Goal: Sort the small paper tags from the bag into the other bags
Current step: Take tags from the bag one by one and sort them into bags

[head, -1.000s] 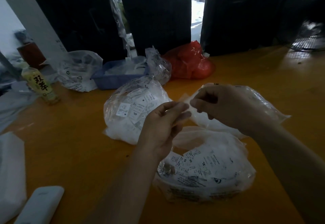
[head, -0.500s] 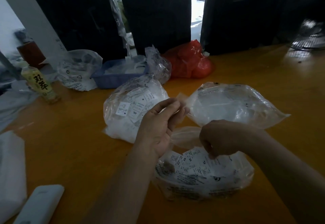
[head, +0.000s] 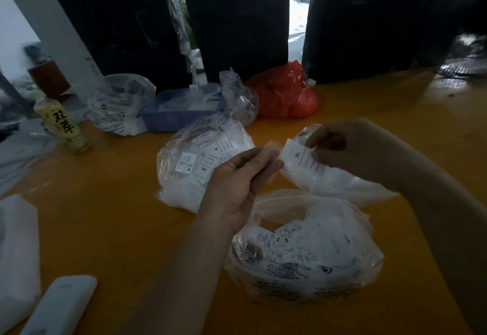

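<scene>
With the left hand [head: 237, 176] pinching the clear bag's [head: 329, 184] mouth wide, the right hand [head: 350, 150], fingers clamped on a paper tag [head: 300, 158], should push it deep.

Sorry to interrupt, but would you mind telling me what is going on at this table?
A person is sorting small paper tags between clear plastic bags on an orange table. The right hand pinches a paper tag at the mouth of the far right bag, whose edge the left hand holds. The open source bag lies nearest, and a fuller bag sits to the left.
</scene>
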The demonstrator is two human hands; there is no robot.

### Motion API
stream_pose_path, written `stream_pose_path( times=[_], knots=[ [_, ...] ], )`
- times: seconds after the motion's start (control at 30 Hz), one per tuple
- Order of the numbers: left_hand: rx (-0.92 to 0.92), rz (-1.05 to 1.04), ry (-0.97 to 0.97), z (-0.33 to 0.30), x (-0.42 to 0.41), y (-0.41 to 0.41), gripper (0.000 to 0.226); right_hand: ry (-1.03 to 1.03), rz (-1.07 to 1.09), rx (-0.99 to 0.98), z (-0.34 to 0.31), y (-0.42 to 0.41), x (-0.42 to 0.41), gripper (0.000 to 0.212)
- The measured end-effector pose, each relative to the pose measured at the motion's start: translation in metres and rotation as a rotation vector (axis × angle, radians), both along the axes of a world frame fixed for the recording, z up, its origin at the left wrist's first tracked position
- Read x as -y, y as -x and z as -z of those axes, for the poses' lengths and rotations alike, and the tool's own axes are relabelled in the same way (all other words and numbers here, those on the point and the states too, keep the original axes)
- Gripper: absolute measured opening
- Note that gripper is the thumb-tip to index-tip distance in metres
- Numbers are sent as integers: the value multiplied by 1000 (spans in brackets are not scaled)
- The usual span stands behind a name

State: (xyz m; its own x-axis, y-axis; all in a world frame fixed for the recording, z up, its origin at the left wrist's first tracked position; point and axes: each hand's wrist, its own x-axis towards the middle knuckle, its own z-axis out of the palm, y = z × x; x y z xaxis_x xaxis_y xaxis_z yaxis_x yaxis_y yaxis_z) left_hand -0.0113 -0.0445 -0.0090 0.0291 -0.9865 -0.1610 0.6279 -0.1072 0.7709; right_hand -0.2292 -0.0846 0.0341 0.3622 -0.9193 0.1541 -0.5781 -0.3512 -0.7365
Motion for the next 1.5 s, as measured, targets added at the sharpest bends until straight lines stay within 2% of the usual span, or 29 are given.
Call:
stream_pose_path(
  times=[0.2, 0.47, 0.6, 0.73, 0.9, 1.0, 1.17, 1.27, 1.5],
  knots=[
    [12, 9, 2, 0, -1, 2, 33, 238, 187, 242, -8, -3, -4, 14],
    [27, 9, 21, 1, -1, 3, 38, 389, 165, 31, -1, -11, -5, 10],
    [81, -19, 53, 3, -1, 2, 41, 401, 134, -48, 0, -12, -5, 12],
    [208, -46, 87, 5, -1, 2, 47, 395, 105, -109, 1, -13, -4, 14],
    [306, -80, 99, 6, -1, 3, 47, 338, 112, -83, 2, -12, -3, 16],
    [348, -67, 107, 6, -3, 4, 40, 315, 96, -101, 3, -13, -4, 16],
    [503, -39, 108, 5, -5, 5, 13, 263, 49, -145, 1, -14, -7, 16],
    [574, -18, 128, 3, -7, 5, 13, 256, 40, -143, 1, -16, -8, 16],
    [585, -85, 156, 3, -7, 6, 17, 181, 90, -61, 5, -11, -5, 20]
  ],
)
